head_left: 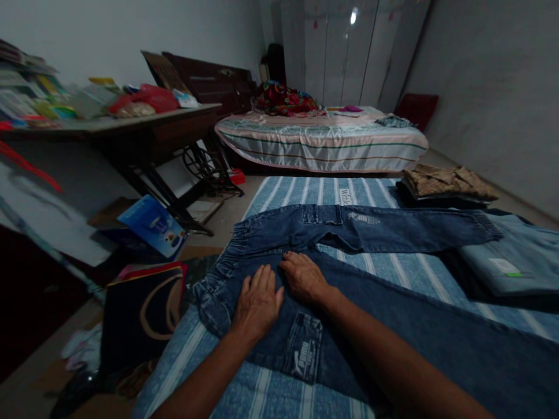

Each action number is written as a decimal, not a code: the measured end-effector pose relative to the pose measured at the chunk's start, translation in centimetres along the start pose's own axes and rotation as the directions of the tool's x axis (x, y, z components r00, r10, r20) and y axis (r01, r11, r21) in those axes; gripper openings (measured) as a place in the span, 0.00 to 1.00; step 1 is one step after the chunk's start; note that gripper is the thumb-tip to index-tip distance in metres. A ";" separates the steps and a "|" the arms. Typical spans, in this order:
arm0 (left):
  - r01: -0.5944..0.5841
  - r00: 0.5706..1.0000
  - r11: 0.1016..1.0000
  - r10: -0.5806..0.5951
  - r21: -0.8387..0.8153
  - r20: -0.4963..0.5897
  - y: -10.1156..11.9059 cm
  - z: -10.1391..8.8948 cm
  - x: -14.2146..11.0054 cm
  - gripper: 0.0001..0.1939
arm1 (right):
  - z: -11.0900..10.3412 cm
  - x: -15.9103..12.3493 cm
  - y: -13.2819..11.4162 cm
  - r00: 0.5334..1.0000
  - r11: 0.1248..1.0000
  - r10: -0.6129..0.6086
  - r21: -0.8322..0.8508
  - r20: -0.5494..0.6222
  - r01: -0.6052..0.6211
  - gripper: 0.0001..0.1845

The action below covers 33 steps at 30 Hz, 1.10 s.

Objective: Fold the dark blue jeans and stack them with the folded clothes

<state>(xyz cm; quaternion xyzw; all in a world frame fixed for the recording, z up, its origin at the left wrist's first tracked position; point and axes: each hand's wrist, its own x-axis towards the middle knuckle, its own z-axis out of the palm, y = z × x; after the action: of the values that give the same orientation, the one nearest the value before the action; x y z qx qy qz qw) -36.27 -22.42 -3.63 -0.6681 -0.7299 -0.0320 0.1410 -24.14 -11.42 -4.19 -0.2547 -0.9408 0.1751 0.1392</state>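
Touching jeans (351, 274) on striped cover (297, 190), with left hand (257, 302) in wide grip, right hand (304, 277) in grip impossible to tell

Dim room around the draped bed

A pale wardrobe (336, 67) stood behind the draped bed (314, 142), catching one bright glint (353, 16). The dark headboard (213, 75) rose at the bed's left, the desk (174, 129) nearer on that side. Greyish walls (489, 93) flanked the bed.
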 end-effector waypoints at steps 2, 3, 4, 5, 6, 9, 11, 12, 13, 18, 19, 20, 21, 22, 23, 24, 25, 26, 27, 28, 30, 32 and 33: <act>-0.002 1.000 1.000 0.002 -0.020 0.000 0.1 -0.1 -0.1 0.22 | 0.0 0.1 -0.1 1.000 1.000 0.002 -0.007 0.000 -0.002 0.19; 0.000 1.000 1.000 0.000 -0.028 0.006 0.2 -0.2 -0.1 0.22 | -0.1 0.1 -0.2 1.000 1.000 0.005 -0.011 -0.001 -0.005 0.19; 0.004 1.000 0.999 -0.004 -0.035 0.015 0.3 -0.3 -0.1 0.22 | -0.2 0.1 -0.3 1.000 1.000 0.006 -0.015 -0.002 -0.006 0.19; 0.011 1.000 0.999 -0.010 -0.041 0.027 0.4 -0.4 -0.1 0.22 | -0.4 0.2 -0.4 1.000 1.000 0.004 -0.021 -0.002 -0.005 0.18; 0.020 0.999 0.999 -0.018 -0.046 0.039 0.5 -0.5 0.0 0.22 | -0.6 0.3 -0.5 1.000 1.000 0.002 -0.031 0.002 -0.002 0.17; 0.036 0.997 0.998 -0.032 -0.060 0.068 0.6 -0.7 0.0 0.22 | -1.5 1.0 -0.9 0.998 0.994 0.021 -0.104 0.054 -0.015 0.13; 0.039 0.997 0.997 -0.034 -0.069 0.073 0.6 -0.7 0.0 0.22 | -2.2 2.1 -1.3 0.995 0.988 0.045 -0.154 0.090 -0.030 0.12; 0.038 0.997 0.996 -0.033 -0.077 0.068 0.6 -0.7 -0.1 0.22 | -2.5 2.9 -1.6 0.994 0.985 0.048 -0.171 0.098 -0.031 0.12; 0.038 0.998 0.996 -0.033 -0.084 0.058 0.6 -0.6 -0.2 0.22 | -2.8 3.8 -1.9 0.994 0.984 0.038 -0.180 0.101 -0.019 0.12; 0.052 0.999 0.995 -0.052 -0.086 0.008 0.6 0.0 -0.5 0.21 | -3.5 10.0 -4.8 0.982 0.966 -0.147 -0.197 0.117 0.168 0.13; 0.049 0.999 0.995 -0.050 -0.088 0.000 0.6 0.2 -0.6 0.20 | -3.4 11.3 -5.4 0.973 0.957 -0.195 -0.192 0.125 0.216 0.13; 0.044 0.999 0.994 -0.045 -0.096 -0.006 0.5 0.3 -0.7 0.20 | -3.2 12.5 -6.1 0.959 0.944 -0.247 -0.188 0.141 0.271 0.14; 0.038 0.999 0.993 -0.040 -0.108 -0.012 0.5 0.5 -0.8 0.19 | -2.9 13.7 -6.7 0.938 0.924 -0.302 -0.189 0.168 0.332 0.14; 0.037 0.999 0.992 -0.039 -0.124 -0.013 0.4 0.5 -0.8 0.19 | -2.5 14.7 -7.2 0.912 0.897 -0.353 -0.200 0.210 0.394 0.14; 0.037 0.999 0.989 -0.039 -0.142 -0.010 0.3 0.5 -0.8 0.20 | -2.0 15.7 -7.7 0.880 0.866 -0.394 -0.215 0.263 0.452 0.15; 0.039 0.999 0.986 -0.041 -0.160 -0.004 0.3 0.4 -0.8 0.20 | -1.6 16.5 -8.1 0.849 0.834 -0.420 -0.233 0.320 0.500 0.15; 0.043 0.999 0.984 -0.043 -0.175 0.003 0.3 0.3 -0.8 0.20 | -1.1 17.2 -8.4 0.822 0.808 -0.430 -0.249 0.373 0.535 0.14; 0.047 0.999 0.981 -0.046 -0.187 0.009 0.3 0.2 -0.8 0.20 | -0.8 17.8 -8.7 0.805 0.791 -0.427 -0.261 0.412 0.553 0.14; 0.050 0.999 0.980 -0.047 -0.195 0.016 0.4 0.1 -0.7 0.19 | -0.6 18.2 -8.9 0.798 0.786 -0.419 -0.267 0.434 0.558 0.13; 0.055 0.998 0.978 -0.052 -0.200 0.023 0.4 0.0 -0.7 0.18 | -0.5 18.6 -9.1 0.796 0.785 -0.414 -0.269 0.442 0.558 0.12; 0.067 0.998 0.977 -0.062 -0.201 0.033 0.5 0.1 -0.7 0.18 | -0.8 19.0 -9.4 0.793 0.784 -0.413 -0.269 0.447 0.560 0.13; 0.075 0.997 0.978 -0.072 -0.195 0.023 0.5 0.3 -0.7 0.19 | -1.9 18.8 -9.5 0.776 0.763 -0.431 -0.272 0.460 0.586 0.14; 0.076 0.997 0.978 -0.075 -0.193 0.013 0.5 0.5 -0.8 0.20 | -2.7 18.5 -9.4 0.759 0.743 -0.449 -0.275 0.472 0.610 0.14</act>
<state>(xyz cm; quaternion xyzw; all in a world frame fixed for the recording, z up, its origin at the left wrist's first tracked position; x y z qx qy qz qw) -35.76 -22.98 -4.34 -0.6504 -0.7487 -0.1062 0.0720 -42.67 -8.58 5.21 0.0439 -0.9970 -0.0303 -0.0557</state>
